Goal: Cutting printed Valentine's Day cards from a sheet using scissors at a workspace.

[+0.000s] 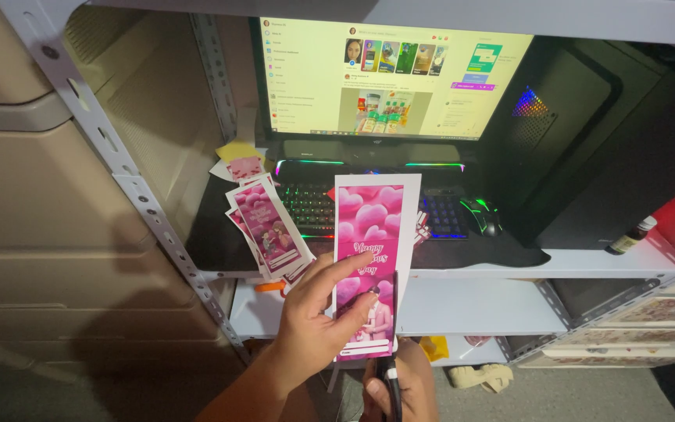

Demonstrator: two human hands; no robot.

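My left hand [318,316] pinches the lower left side of a tall pink card [370,234] printed with hearts and a white border, holding it upright in front of the shelf. My right hand [400,387] sits just below it at the bottom edge of the view, closed around the handles of black scissors [393,328]. The scissor blade points up along the card's lower right edge. A stack of several similar pink cards [269,227] lies fanned on the black mat to the left.
A lit monitor [384,78] stands at the back of a metal shelf, with a glowing keyboard [314,207], a mouse [482,215] and a dark computer case [580,125]. A small brown bottle [630,237] lies right. Beige cabinets [33,195] fill the left.
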